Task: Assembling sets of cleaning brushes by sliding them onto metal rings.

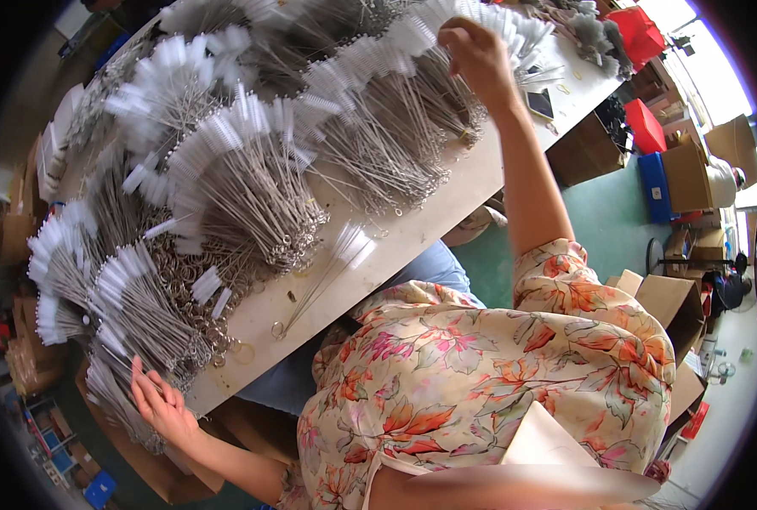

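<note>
Head view | left hand: fingers half-curled beside wire brushes at the left end, cannot tell its grip | right hand: fingers bent over the right-end bundles, grip unclear | brushes heaped across pale tabletop

That loose cream blouse is splashed with orange and pink flowers and greyish leaves, its roomy sleeves stopping near the elbows, worn with blue trousers.
</note>
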`<act>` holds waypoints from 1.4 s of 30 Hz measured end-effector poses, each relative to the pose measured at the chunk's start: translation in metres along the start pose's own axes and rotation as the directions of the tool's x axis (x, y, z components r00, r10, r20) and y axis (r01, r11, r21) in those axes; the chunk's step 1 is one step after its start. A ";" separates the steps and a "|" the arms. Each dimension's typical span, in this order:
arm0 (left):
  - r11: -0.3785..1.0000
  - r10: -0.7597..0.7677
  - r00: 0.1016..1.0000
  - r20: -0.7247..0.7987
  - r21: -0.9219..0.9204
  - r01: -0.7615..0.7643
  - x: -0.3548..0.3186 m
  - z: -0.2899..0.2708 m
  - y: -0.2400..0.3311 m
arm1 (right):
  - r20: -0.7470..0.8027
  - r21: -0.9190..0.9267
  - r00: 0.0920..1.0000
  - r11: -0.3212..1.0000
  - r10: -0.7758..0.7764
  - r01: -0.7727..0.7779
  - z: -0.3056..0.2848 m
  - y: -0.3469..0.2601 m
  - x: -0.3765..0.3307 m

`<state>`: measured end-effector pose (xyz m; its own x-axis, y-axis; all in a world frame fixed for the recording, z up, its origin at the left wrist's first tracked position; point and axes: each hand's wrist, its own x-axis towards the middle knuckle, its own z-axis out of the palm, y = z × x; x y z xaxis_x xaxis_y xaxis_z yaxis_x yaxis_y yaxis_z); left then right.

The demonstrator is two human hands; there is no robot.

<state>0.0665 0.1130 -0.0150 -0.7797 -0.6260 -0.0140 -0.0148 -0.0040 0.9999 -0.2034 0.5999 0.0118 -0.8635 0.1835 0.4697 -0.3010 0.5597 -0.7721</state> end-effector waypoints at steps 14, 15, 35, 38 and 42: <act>0.975 -0.119 0.988 0.095 -0.176 0.135 0.000 0.003 -0.025 | 0.054 -0.537 0.998 0.843 -0.018 0.044 -0.066 0.106 0.051; 0.972 -0.102 0.992 0.068 -0.206 0.114 -0.001 0.004 -0.027 | 0.020 -0.530 0.998 0.846 -0.062 0.063 -0.076 0.099 0.056; 0.708 0.685 0.690 0.232 0.010 -0.706 -0.020 0.160 0.007 | 0.579 0.759 0.747 0.551 -0.327 -0.347 0.127 -0.155 -0.151; 0.570 0.818 0.555 0.153 -0.077 -0.818 -0.023 0.146 0.000 | 0.559 0.575 0.785 0.806 -0.266 -0.136 0.130 -0.119 -0.141; 0.755 0.656 0.706 0.267 -0.212 -0.621 -0.038 0.162 -0.029 | 0.853 0.521 0.512 0.151 -0.101 -0.840 0.141 -0.135 -0.173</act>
<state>-0.0044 0.2633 -0.0447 -0.7272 -0.2366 0.6444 0.6057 0.2207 0.7645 -0.0703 0.3783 -0.0259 -0.7567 -0.6520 -0.0472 0.4687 -0.4907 -0.7345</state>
